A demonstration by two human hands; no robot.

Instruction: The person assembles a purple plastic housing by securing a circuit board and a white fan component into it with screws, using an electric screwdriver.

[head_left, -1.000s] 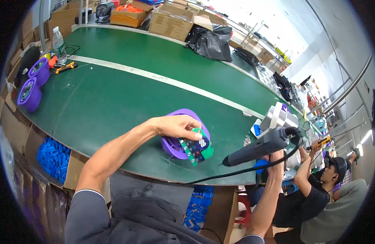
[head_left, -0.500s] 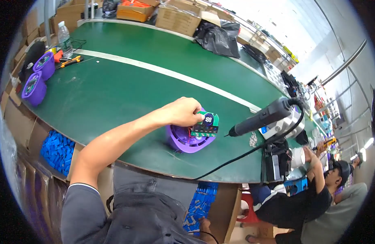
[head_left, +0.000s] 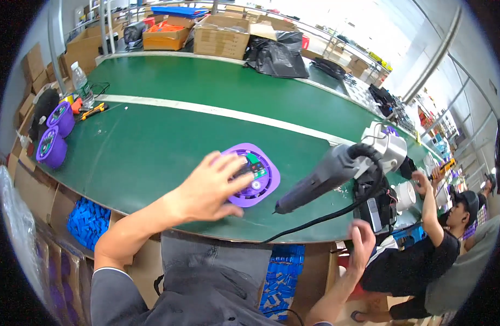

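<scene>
A purple plastic housing (head_left: 269,187) with rounded corners lies on the green table in front of me. Inside it sits a green circuit board (head_left: 259,173), partly covered by my fingers. My left hand (head_left: 209,185) hovers over the housing's left side, fingers spread, some reaching across the board. My right hand (head_left: 362,243) is raised off the table's near edge at the right, fingers loosely curved, with nothing visible in it. Between the hands, a dark grey electric screwdriver (head_left: 320,182) hangs at a slant, its tip pointing down toward the housing's right side.
Two purple housings (head_left: 52,149) with boards stand at the far left, near a bottle (head_left: 81,84) and a yellow cutter (head_left: 94,111). Boxes of blue pieces (head_left: 89,223) sit below the table edge. A black cable (head_left: 309,223) crosses the right side. A co-worker (head_left: 418,261) works at right.
My left hand has let go of the circuit board, which now lies in the housing. My right hand has risen from beside the blue pieces. The screwdriver appears lower and closer; the view has shifted.
</scene>
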